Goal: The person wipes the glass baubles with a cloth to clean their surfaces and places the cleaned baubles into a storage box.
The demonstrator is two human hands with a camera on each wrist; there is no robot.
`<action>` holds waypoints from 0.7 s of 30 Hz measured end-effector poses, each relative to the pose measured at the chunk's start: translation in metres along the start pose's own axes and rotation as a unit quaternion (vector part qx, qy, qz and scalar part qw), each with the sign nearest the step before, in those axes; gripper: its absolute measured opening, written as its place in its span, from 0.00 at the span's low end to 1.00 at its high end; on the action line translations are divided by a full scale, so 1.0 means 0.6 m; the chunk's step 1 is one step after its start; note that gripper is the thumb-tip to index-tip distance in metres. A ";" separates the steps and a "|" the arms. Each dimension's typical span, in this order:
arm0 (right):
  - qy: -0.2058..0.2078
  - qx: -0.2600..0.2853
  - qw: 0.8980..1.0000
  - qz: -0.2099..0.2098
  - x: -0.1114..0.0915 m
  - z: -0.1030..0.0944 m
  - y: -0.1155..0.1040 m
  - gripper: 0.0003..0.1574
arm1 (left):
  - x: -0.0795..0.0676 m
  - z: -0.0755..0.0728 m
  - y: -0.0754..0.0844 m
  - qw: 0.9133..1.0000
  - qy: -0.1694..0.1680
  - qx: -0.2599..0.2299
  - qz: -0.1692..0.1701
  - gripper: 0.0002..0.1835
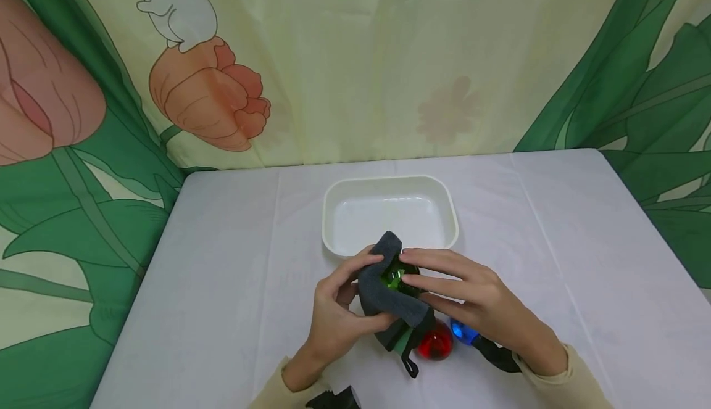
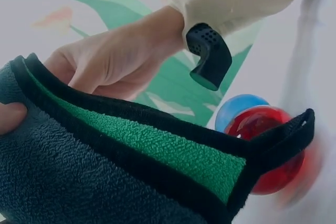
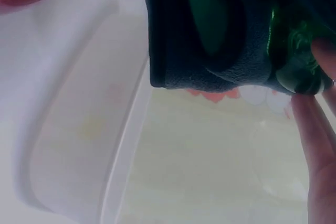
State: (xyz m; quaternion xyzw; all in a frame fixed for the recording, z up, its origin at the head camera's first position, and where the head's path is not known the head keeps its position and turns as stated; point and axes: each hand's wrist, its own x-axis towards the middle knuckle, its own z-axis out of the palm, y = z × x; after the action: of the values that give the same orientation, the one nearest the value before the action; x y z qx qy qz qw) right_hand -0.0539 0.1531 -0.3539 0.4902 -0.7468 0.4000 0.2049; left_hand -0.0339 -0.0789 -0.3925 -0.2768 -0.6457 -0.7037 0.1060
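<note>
A dark grey towel (image 1: 371,285) with black edging, a green inner side (image 2: 173,153) and a hanging loop is held up in my left hand (image 1: 333,319), fingers on its far edge and thumb on its near part. Wrapped partly in the towel is a shiny, see-through green ball (image 1: 395,272). My right hand (image 1: 472,289) holds this ball from the right, its fingertips on the exposed surface; the right wrist view shows fingers on two sides of the green ball (image 3: 299,72). The towel hides the rest of it.
Just beyond the hands stands a white rectangular tray (image 1: 389,181). On the white tabletop (image 1: 222,273), a see-through red ball (image 1: 436,342) and a blue ball (image 1: 463,331) lie below the right hand. A black wrist camera (image 1: 497,355) hangs under the right wrist. A printed curtain (image 1: 361,88) backs the table.
</note>
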 end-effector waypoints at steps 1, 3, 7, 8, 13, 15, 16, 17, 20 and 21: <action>0.001 0.003 1.000 -0.001 0.000 0.000 0.000 0.21 | 0.000 0.000 0.000 1.000 -0.002 -0.004 0.002 0.36; 0.002 0.010 1.000 0.000 0.000 0.000 0.000 0.21 | 0.001 0.002 0.001 1.000 -0.005 -0.007 0.008 0.36; -0.002 0.025 1.000 0.008 -0.001 0.001 -0.001 0.22 | 0.000 0.002 0.002 1.000 -0.005 -0.004 0.013 0.37; -0.003 0.024 1.000 0.009 -0.002 0.002 -0.002 0.22 | 0.000 0.002 0.003 1.000 -0.005 -0.002 0.014 0.37; 0.007 0.002 1.000 0.004 -0.001 0.004 -0.007 0.23 | 0.000 0.000 0.007 1.000 -0.012 0.014 0.018 0.39; 0.013 -0.002 1.000 0.015 0.000 0.006 -0.008 0.24 | 0.001 -0.001 0.007 0.999 -0.014 0.024 0.016 0.40; 0.016 -0.002 0.999 0.028 -0.001 0.007 -0.009 0.26 | 0.002 -0.001 0.006 0.999 -0.014 0.028 0.015 0.40; 0.017 0.002 0.999 0.045 -0.001 0.008 -0.010 0.27 | 0.002 -0.002 0.006 0.999 -0.014 0.032 0.013 0.40; 0.014 0.030 0.994 0.105 -0.004 0.012 -0.014 0.31 | 0.003 -0.003 0.004 0.999 -0.012 0.038 0.010 0.40; 0.013 0.040 0.992 0.123 -0.005 0.013 -0.015 0.32 | 0.002 -0.003 0.004 0.999 -0.010 0.038 0.011 0.39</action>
State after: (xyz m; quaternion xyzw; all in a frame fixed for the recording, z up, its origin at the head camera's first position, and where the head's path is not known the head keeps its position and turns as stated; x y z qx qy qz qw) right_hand -0.0440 0.1468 -0.3573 0.3974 -0.7821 0.4579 0.1440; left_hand -0.0343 -0.0806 -0.3897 -0.2866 -0.6704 -0.6743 0.1173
